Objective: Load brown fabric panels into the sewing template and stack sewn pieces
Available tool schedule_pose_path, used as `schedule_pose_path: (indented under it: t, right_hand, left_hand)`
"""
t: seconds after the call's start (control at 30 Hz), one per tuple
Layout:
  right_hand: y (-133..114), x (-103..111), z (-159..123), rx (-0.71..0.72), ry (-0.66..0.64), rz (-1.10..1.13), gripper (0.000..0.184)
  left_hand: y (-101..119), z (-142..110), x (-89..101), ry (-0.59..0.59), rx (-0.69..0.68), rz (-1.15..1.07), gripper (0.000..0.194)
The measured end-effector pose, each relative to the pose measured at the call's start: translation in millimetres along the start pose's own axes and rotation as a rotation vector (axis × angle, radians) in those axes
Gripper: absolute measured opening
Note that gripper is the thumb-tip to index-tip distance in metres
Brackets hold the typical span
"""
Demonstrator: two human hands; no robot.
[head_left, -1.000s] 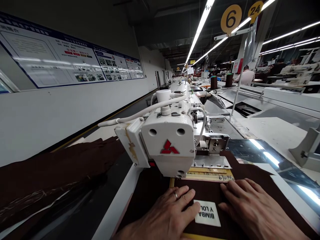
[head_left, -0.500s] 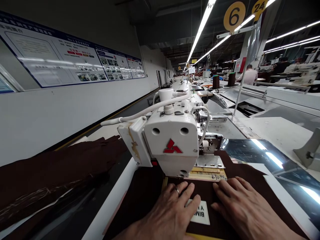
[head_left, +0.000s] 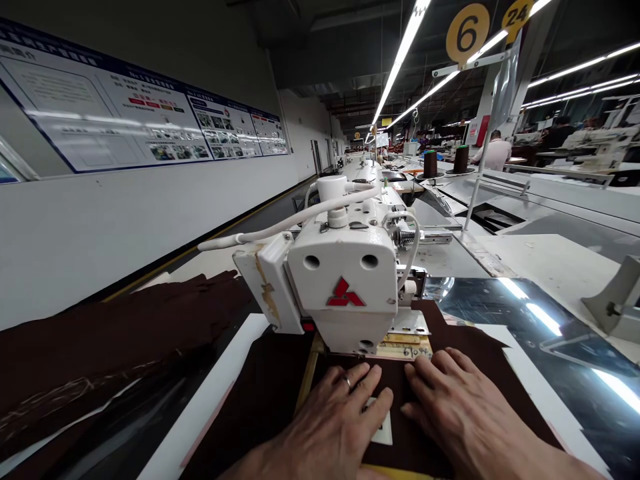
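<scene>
My left hand (head_left: 330, 427) lies flat, fingers spread, on a dark brown fabric piece (head_left: 260, 400) and partly covers a white label (head_left: 381, 430). A ring is on one finger. My right hand (head_left: 460, 407) lies flat on the same fabric just right of the label, fingers stretched toward the machine. Both hands sit right in front of the head of a white sewing machine (head_left: 345, 287) with a red three-diamond logo. A yellow template strip with handwritten numbers (head_left: 407, 350) shows under the machine head.
A heap of dark brown fabric (head_left: 100, 347) lies on the left. A glossy black panel (head_left: 530, 313) reflects the lights on the right. Two thread cones (head_left: 429, 163) stand behind. A wall with posters (head_left: 125, 113) runs along the left. A person in white (head_left: 493, 152) works far back.
The fabric with the label and the yellow template has slid left under the machine head, and both hands moved left with it. My left hand now covers more of the label.
</scene>
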State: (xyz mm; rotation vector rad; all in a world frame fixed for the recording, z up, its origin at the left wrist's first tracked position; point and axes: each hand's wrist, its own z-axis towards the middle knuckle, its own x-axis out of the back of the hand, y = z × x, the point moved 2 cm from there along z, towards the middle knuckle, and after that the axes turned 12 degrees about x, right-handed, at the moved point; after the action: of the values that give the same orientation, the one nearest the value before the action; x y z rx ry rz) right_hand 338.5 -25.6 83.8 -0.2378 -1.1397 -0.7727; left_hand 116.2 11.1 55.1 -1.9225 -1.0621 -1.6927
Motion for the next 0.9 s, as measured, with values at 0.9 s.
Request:
schedule_pose_path:
  t: [0.9]
  right_hand:
    - [-10, -60, 10, -0.106, -0.102, 0.364, 0.019]
  left_hand:
    - [-4, -16, 26.0, -0.052, 0.076, -0.069, 0.081]
